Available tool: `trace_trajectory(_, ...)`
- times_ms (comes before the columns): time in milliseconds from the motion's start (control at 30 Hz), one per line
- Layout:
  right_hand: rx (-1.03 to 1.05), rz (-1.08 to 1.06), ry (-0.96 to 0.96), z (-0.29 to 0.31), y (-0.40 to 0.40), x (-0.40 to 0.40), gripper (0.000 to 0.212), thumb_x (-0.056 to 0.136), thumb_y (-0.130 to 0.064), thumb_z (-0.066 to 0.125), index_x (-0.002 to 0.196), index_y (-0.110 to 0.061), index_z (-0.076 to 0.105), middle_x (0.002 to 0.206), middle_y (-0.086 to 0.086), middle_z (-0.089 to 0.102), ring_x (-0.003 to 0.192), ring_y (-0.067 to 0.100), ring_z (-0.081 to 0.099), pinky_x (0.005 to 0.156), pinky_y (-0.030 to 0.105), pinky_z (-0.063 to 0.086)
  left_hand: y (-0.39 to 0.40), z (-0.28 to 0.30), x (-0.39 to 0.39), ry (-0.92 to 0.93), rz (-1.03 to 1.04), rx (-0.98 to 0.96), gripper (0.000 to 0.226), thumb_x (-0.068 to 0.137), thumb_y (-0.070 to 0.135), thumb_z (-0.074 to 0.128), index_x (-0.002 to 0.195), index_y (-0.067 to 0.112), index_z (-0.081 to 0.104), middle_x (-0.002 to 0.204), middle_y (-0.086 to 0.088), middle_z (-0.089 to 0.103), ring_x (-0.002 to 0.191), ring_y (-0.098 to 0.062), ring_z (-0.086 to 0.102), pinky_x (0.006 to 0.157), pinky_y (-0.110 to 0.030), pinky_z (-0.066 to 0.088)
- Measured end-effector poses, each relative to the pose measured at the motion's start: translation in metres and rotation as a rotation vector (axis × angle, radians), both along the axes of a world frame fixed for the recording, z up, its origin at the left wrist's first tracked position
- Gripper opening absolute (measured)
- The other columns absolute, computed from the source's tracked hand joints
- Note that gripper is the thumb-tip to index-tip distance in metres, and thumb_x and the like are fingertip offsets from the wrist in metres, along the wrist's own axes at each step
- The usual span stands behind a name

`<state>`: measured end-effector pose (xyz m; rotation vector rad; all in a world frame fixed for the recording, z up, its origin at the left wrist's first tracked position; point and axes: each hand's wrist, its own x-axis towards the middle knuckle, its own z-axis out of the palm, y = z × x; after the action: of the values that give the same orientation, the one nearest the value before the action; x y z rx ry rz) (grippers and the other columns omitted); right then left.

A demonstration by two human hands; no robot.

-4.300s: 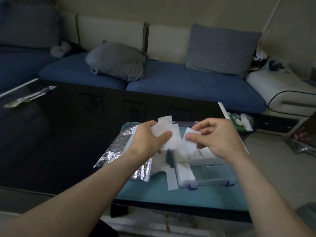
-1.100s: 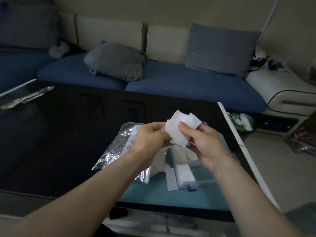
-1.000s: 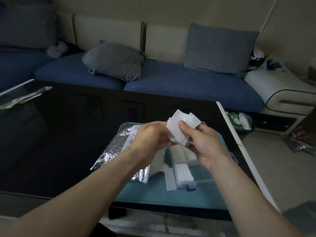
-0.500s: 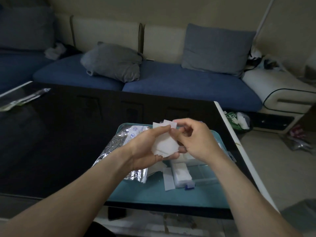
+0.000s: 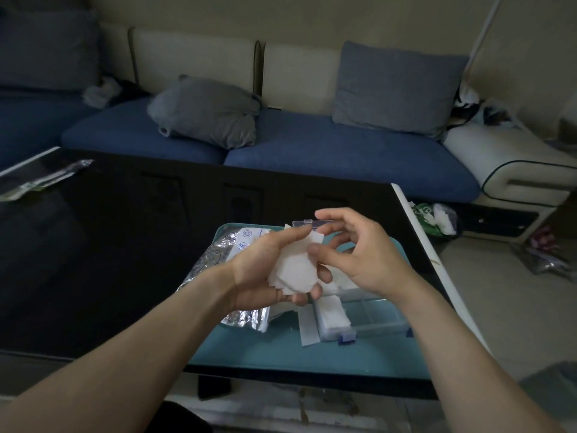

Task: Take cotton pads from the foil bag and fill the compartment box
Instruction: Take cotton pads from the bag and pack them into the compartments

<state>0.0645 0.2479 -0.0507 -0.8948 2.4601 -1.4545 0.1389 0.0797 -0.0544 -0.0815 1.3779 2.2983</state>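
Note:
My left hand [image 5: 265, 273], palm up, holds a stack of white cotton pads [image 5: 295, 270] above the teal mat [image 5: 281, 354]. My right hand [image 5: 352, 254] hovers at the stack's right edge, its thumb touching the top pad and its fingers spread. The silver foil bag [image 5: 218, 254] lies on the mat, partly hidden under my left wrist. The clear compartment box [image 5: 374, 317] with blue latches sits below my hands; its front left compartment holds white pads [image 5: 332, 314], and the one to the right looks bare. One loose pad [image 5: 307, 328] lies on the mat beside the box.
The mat sits at the near right corner of a glossy black table [image 5: 109, 245]. A clear plastic wrapper [image 5: 40, 179] lies at the table's far left. A blue sofa with grey cushions [image 5: 206, 110] runs behind. Bags and clutter [image 5: 437, 214] lie on the floor to the right.
The pads went from a bunch pinched up between both hands to a stack lying flat in my left palm. My right hand let go its grip and opened beside the stack.

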Motion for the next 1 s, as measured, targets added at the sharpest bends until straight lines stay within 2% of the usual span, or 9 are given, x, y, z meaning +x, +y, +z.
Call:
trace_trajectory(133, -0.031, 0.000, 0.001, 0.001, 0.000, 0.001, 0.039, 0.075, -0.026, 0.088, 0.109, -0.031, 0.068, 0.100, -0.010, 0.069, 0.086, 0.002, 0.067, 0.078, 0.022, 0.053, 0.000, 0.000, 0.001, 0.001, -0.060, 0.008, 0.046, 0.101, 0.050, 0.037, 0.114, 0.009, 0.053, 0.085, -0.021, 0.057, 0.062, -0.029, 0.056, 0.042, -0.023, 0.038)
trace_trajectory(333, 0.100, 0.029, 0.014, 0.007, 0.000, 0.008, 0.039, 0.065, -0.043, 0.091, 0.096, -0.036, 0.068, 0.122, -0.017, 0.057, 0.112, 0.001, 0.056, 0.090, 0.037, 0.052, -0.002, -0.003, -0.001, 0.015, -0.099, 0.057, 0.068, 0.099, 0.062, 0.025, 0.108, 0.004, 0.059, 0.083, -0.022, 0.058, 0.059, -0.030, 0.059, 0.040, -0.023, 0.039)
trace_trajectory(467, 0.190, 0.028, -0.023, 0.012, -0.004, 0.016, 0.049, 0.064, -0.038, 0.093, 0.103, -0.035, 0.064, 0.120, -0.017, 0.051, 0.110, 0.005, 0.059, 0.083, 0.036, 0.059, -0.005, -0.008, -0.001, 0.015, -0.131, 0.061, 0.080, 0.099, 0.066, 0.018, 0.113, 0.001, 0.062, 0.094, -0.023, 0.063, 0.064, -0.032, 0.062, 0.045, -0.026, 0.041)
trace_trajectory(567, 0.193, 0.000, 0.033, 0.013, -0.006, 0.017, 0.039, 0.066, -0.036, 0.092, 0.093, -0.031, 0.065, 0.120, -0.016, 0.054, 0.107, 0.009, 0.061, 0.085, 0.037, 0.057, -0.005, -0.010, -0.003, 0.023, -0.098, 0.086, 0.077, 0.099, 0.065, 0.018, 0.120, 0.005, 0.061, 0.106, -0.020, 0.060, 0.070, -0.034, 0.063, 0.047, -0.028, 0.042)
trace_trajectory(633, 0.190, 0.011, 0.115, 0.012, -0.007, 0.017, 0.028, 0.069, -0.036, 0.091, 0.083, -0.029, 0.067, 0.122, -0.019, 0.056, 0.110, 0.006, 0.058, 0.087, 0.033, 0.051, -0.005, -0.010, -0.004, 0.021, -0.060, 0.085, 0.074, 0.100, 0.063, 0.017, 0.124, 0.004, 0.054, 0.106, -0.017, 0.061, 0.071, -0.034, 0.064, 0.047, -0.028, 0.043)
trace_trajectory(700, 0.144, 0.030, 0.130, 0.012, -0.005, 0.015, 0.020, 0.072, -0.035, 0.089, 0.077, -0.031, 0.070, 0.122, -0.020, 0.060, 0.113, 0.003, 0.058, 0.091, 0.034, 0.050, -0.006, -0.009, -0.003, 0.019, -0.030, 0.074, 0.072, 0.101, 0.062, 0.018, 0.120, 0.006, 0.057, 0.102, -0.017, 0.066, 0.071, -0.034, 0.064, 0.046, -0.028, 0.043)
trace_trajectory(800, -0.005, 0.033, 0.097, 0.013, 0.002, 0.008, 0.011, 0.076, -0.033, 0.085, 0.082, -0.032, 0.075, 0.117, -0.019, 0.068, 0.106, 0.001, 0.064, 0.090, 0.034, 0.055, -0.008, -0.010, -0.002, 0.030, -0.014, 0.051, 0.071, 0.100, 0.063, 0.017, 0.120, 0.012, 0.062, 0.104, -0.025, 0.065, 0.076, -0.036, 0.065, 0.050, -0.030, 0.046)
trace_trajectory(900, -0.171, 0.036, 0.060, 0.018, 0.012, 0.002, 0.008, 0.082, -0.025, 0.078, 0.088, -0.031, 0.076, 0.097, -0.015, 0.076, 0.087, 0.001, 0.070, 0.078, 0.024, 0.056, -0.011, -0.010, -0.002, 0.029, 0.000, -0.007, 0.069, 0.101, 0.062, 0.019, 0.122, 0.012, 0.061, 0.103, -0.024, 0.064, 0.077, -0.036, 0.064, 0.051, -0.030, 0.045)
trace_trajectory(1000, -0.151, 0.154, -0.043, 0.020, 0.017, 0.002, 0.010, 0.084, -0.018, 0.074, 0.091, -0.025, 0.076, 0.085, -0.009, 0.078, 0.075, 0.003, 0.071, 0.066, 0.020, 0.053, -0.010, -0.006, 0.001, 0.039, 0.010, -0.065, 0.057, 0.102, 0.056, 0.028, 0.119, 0.015, 0.063, 0.096, -0.018, 0.065, 0.072, -0.033, 0.061, 0.048, -0.029, 0.040)
